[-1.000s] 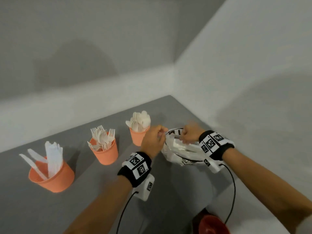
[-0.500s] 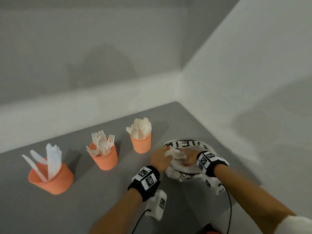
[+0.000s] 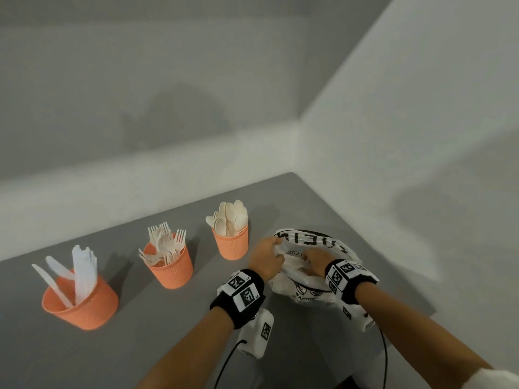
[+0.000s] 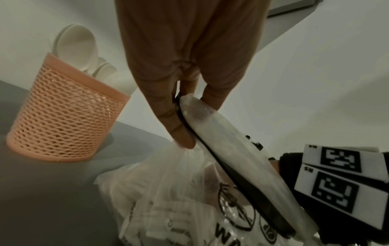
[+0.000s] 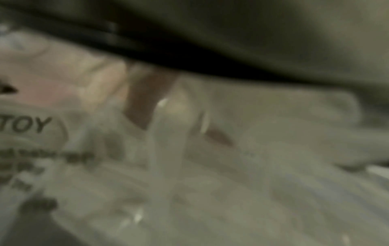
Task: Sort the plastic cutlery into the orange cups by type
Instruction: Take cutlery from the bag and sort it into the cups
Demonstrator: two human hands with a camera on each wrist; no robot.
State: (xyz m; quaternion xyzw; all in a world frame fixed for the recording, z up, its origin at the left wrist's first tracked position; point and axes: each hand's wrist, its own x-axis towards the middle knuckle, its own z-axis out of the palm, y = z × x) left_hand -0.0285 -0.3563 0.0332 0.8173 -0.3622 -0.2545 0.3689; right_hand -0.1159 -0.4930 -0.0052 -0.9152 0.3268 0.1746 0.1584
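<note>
Three orange mesh cups stand in a row on the grey table (image 3: 84, 357): a cup of knives (image 3: 84, 307) at the left, a cup of forks (image 3: 172, 272) in the middle, a cup of spoons (image 3: 232, 247) at the right. Right of the spoons cup lies a clear printed plastic bag (image 3: 307, 294) with white cutlery inside. My left hand (image 3: 271, 249) pinches the bag's rim (image 4: 189, 106) beside the spoons cup (image 4: 63, 119). My right hand (image 3: 311, 261) reaches into the bag's mouth with its fingertips hidden. The right wrist view is blurred: a finger (image 5: 147, 98) among pale cutlery inside the bag.
The table sits in a corner: a grey-white wall (image 3: 140, 169) runs along its far edge and a white wall (image 3: 407, 192) along its right edge, close behind the bag. Bare tabletop lies in front of the cups.
Both hands came down from holding the bag's top by the spoons cup. The bag now rests lower on the table, and my right hand has gone into its mouth.
</note>
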